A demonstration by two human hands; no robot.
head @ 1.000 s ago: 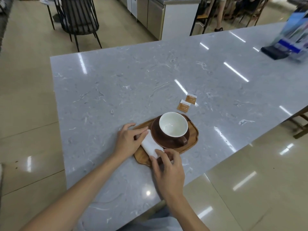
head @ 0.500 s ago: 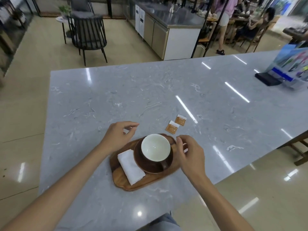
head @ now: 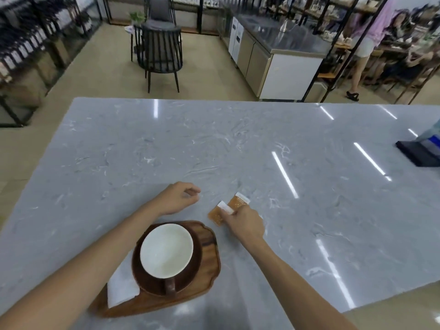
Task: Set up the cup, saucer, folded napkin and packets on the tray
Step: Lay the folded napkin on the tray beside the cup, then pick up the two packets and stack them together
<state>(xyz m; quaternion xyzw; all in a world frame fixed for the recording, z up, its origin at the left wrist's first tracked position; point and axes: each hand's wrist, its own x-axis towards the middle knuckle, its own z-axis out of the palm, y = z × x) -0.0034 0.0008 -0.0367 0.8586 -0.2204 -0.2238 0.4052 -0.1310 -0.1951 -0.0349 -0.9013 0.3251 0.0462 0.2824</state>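
The right hand's fingers (head: 229, 211) are curling onto the 2 packets (head: 227, 207) on the counter (head: 238, 144), touching the white end of the nearer one; whether they are already pinching it I cannot tell, as the hand covers its own fingertips. The right hand (head: 245, 222) is lying at about 1 o'clock from the cup (head: 166, 250). The left hand (head: 177, 197) is hovering loosely curled at 12 o'clock from the cup, holding nothing, fingers half closed and touching no object.

The cup is sitting on its saucer (head: 195, 265) on the tray (head: 209, 256), with the napkin (head: 121, 285) at 8 o'clock, partly under the left forearm. Only the packets are waiting outside the tray, just beside its 1 o'clock corner.

The packets are thin and flat on slick stone, so a shallow pinch is likely to slide them or lift just 1. The right wrist is passing near the cup rim; a careless sweep back could knock it.
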